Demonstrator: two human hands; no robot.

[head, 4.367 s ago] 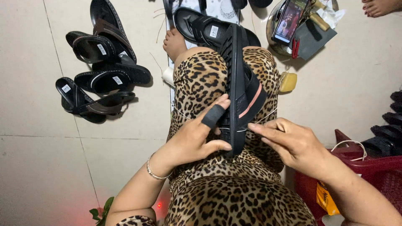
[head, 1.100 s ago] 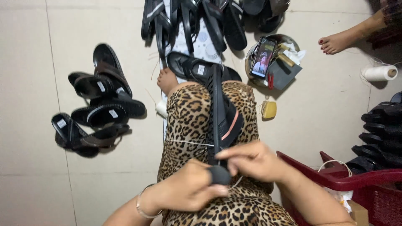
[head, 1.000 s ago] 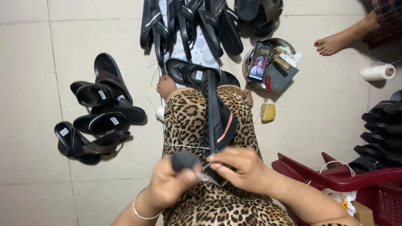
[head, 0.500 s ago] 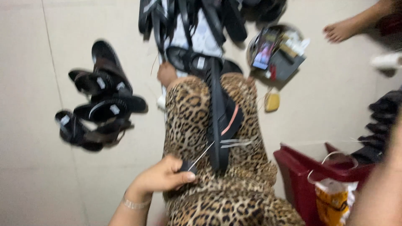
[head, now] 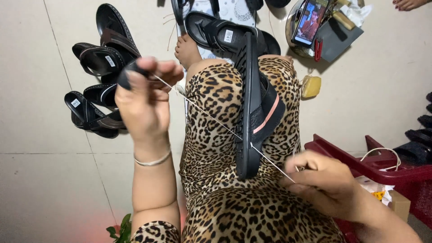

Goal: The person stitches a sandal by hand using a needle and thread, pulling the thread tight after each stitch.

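Sandal (head: 253, 108), black with a ridged sole and a pink edge on its strap, lies lengthwise on the person's lap, sole edge up, resting along the leopard-print thigh. A pale thread (head: 202, 112) runs taut through its sole edge, from the left hand (head: 144, 99) raised over the left knee down to the right hand (head: 324, 182) low beside the sandal's heel. The left hand is closed on the thread, a dark cap over one fingertip; the right hand is pinched shut on the thread's other end, perhaps at a needle, though that is too fine to tell. To do this pull well, I judge the two hands should draw in line with the stitch hole, evenly, so the thread seats without cutting the sole, while the thigh steadies the sandal. On the floor (head: 36, 135) to the left lies a heap of finished dark sandals (head: 101, 85); ahead, more sandals, a phone (head: 309, 22) showing video and a yellowish block (head: 311, 86); a red basket (head: 382, 166) stands to the right.
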